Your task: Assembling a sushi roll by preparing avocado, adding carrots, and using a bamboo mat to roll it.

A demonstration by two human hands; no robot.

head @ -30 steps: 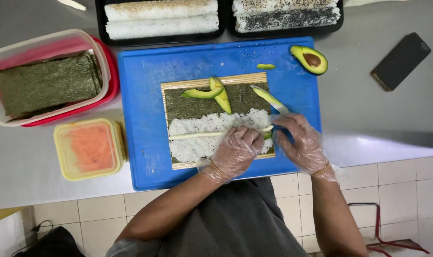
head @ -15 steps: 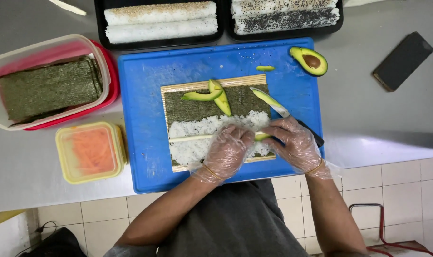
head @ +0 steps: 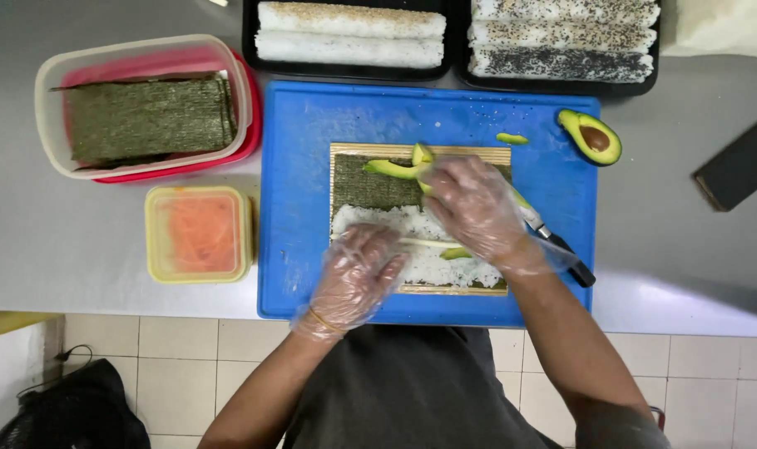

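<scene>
Since before, the right hand [head: 476, 208] has moved up onto the avocado slices [head: 395, 169], fingers loosely curled over them. Left hand [head: 358, 278] rests flat and open on the rice [head: 412, 223] just below.

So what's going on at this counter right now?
A person in clear plastic gloves is putting together a sushi roll on a blue cutting board. A bamboo mat holds a seaweed sheet spread with rice. The right hand is over the avocado slices, and the left hand rests on the rice's near edge. A knife lies beside the mat, and half an avocado sits at the board's corner.
</scene>
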